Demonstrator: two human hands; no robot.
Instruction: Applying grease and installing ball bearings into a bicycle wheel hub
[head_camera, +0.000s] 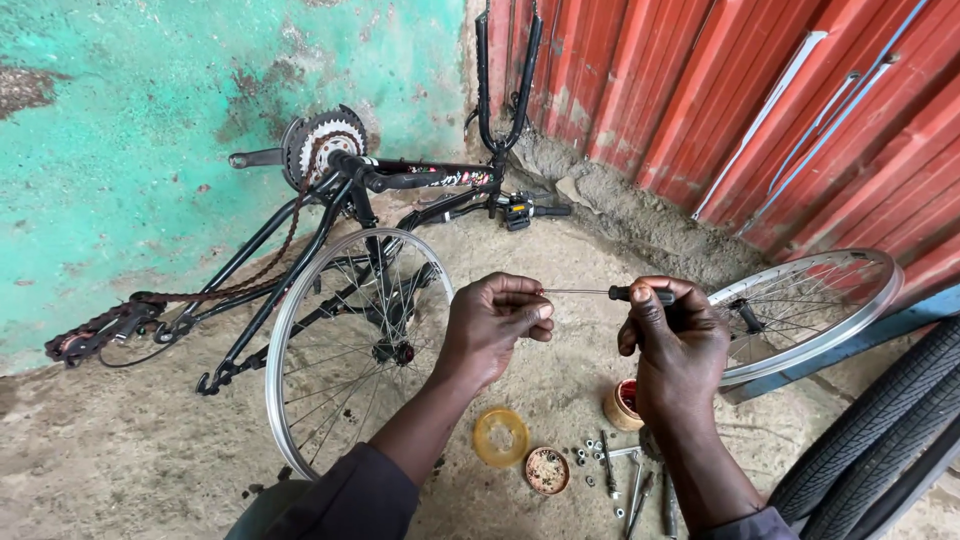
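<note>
From the head view, the left hand pinches the free end of a thin metal spoke, fingers closed on it, while the right hand is clamped around a small black-handled tool at the spoke's other end, chest-high above the concrete floor. The spoke looks light, springy and easily bent, best held near both ends. A bare wheel rim leans just beside the left wrist.
</note>
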